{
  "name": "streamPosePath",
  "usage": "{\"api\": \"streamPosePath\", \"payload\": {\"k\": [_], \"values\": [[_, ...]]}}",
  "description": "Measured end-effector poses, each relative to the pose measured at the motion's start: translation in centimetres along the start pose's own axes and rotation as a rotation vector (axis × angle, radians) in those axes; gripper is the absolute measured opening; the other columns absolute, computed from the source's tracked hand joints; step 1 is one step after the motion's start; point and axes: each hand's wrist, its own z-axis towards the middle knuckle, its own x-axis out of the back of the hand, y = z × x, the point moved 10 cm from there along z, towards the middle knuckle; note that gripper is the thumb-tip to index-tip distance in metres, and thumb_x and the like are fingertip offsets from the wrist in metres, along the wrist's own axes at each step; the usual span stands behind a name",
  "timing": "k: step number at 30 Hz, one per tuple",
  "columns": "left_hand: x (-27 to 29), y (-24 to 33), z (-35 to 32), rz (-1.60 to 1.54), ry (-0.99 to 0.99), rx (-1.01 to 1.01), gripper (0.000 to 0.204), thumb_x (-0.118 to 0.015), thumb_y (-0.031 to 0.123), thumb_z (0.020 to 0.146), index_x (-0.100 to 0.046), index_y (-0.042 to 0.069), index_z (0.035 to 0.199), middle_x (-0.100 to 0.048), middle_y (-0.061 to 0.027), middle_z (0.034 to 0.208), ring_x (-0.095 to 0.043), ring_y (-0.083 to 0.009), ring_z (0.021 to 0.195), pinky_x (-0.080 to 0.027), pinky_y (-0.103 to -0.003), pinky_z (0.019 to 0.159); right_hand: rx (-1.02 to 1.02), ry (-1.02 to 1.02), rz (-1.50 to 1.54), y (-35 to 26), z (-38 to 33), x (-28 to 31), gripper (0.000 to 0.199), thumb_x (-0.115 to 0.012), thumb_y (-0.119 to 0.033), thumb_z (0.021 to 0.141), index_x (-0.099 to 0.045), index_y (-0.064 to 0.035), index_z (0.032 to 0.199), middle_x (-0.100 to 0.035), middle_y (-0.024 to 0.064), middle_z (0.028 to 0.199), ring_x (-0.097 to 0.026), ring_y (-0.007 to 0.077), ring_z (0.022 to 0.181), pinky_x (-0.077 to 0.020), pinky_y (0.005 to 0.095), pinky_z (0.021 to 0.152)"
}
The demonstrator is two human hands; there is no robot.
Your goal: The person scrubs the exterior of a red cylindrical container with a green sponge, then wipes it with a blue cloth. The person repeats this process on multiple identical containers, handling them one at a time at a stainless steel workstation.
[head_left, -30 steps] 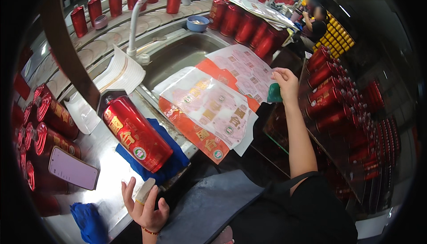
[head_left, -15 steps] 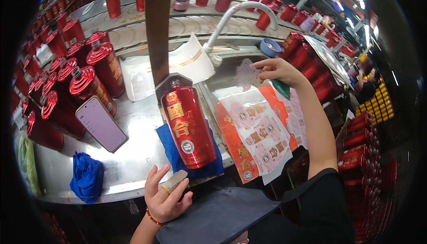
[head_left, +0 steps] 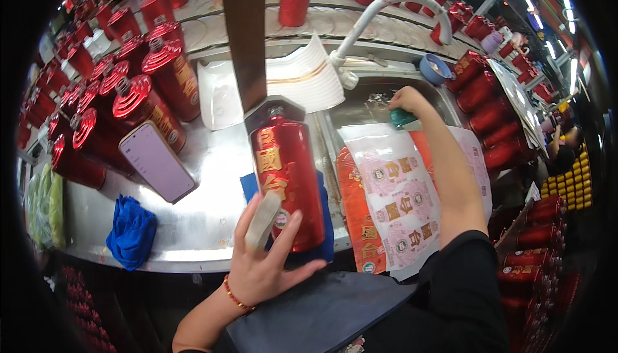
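Left hand (head_left: 264, 279) fanned out over the red bottle (head_left: 297, 179), right hand (head_left: 412, 103) at the sink (head_left: 367, 114) beyond it
Left fingers spread, greyish pad (head_left: 262, 223) on one, can't tell if touching; right fingers closed, keeping hold of a green piece (head_left: 402, 118). Bottle's on blue cloth (head_left: 328, 221): probably stiff, weighty, slick, so I'd grab its sides.

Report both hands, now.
Left hand: open, fingers spread over the red bottle, pale piece among them.
Right hand: closed on a green piece; whether it pinches anything else cannot be told.

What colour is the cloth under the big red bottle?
Blue. The cloth shows best in the head view, sticking out beside the bottle.
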Motion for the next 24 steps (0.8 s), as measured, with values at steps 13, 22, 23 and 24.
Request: {"api": "streamPosePath", "payload": {"k": [13, 22, 23, 24], "values": [[-1.5, -3.3, 0.5, -0.294, 0.078, 0.099, 0.123, -0.091, 0.018, 0.071, -0.011, -0.002, 0.162, -0.013, -0.0374, 0.164, -0.029, -0.0559, 0.147, -0.034, -0.052, 0.118, 0.592, 0.222, -0.109, -25.1, -22.8, 11.3, 0.016, -0.071, -0.006, 0.086, -0.077, 0.0004, 0.100, -0.070, 0.0101, 0.083, -0.067, 0.0198, 0.075, -0.0512, 0.0312, 0.068], [-2.8, -4.7, 0.2, -0.371, -0.061, 0.105, 0.129, -0.091, 0.023, 0.072, -0.001, -0.004, 0.162, -0.014, -0.0353, 0.165, -0.031, -0.0500, 0.148, -0.034, -0.048, 0.119, 0.948, -0.297, -0.150, -34.7, -32.5, 7.0, 0.022, -0.078, -0.004, 0.082, -0.081, -0.0094, 0.102, -0.063, 0.0063, 0.075, -0.063, 0.0203, 0.066, -0.0478, 0.0324, 0.058], [-3.1, -4.8, 0.2, -0.376, -0.093, 0.094, 0.128, -0.090, 0.022, 0.074, -0.001, -0.004, 0.161, -0.015, -0.0348, 0.165, -0.032, -0.0491, 0.148, -0.034, -0.048, 0.119, 0.971, -0.355, -0.142, -35.4, -32.8, 6.4, 0.023, -0.078, -0.004, 0.082, -0.081, -0.0099, 0.104, -0.063, 0.0064, 0.075, -0.063, 0.0208, 0.066, -0.0483, 0.0327, 0.058], [-3.1, -4.9, 0.3, -0.393, -0.095, 0.100, 0.126, -0.089, 0.021, 0.074, -0.001, -0.004, 0.162, -0.015, -0.0343, 0.165, -0.032, -0.0489, 0.149, -0.033, -0.047, 0.119, 0.992, -0.416, -0.133, -36.1, -33.1, 5.7, 0.024, -0.078, -0.005, 0.082, -0.081, -0.0104, 0.105, -0.063, 0.0064, 0.075, -0.064, 0.0212, 0.066, -0.0488, 0.0331, 0.058]]}}
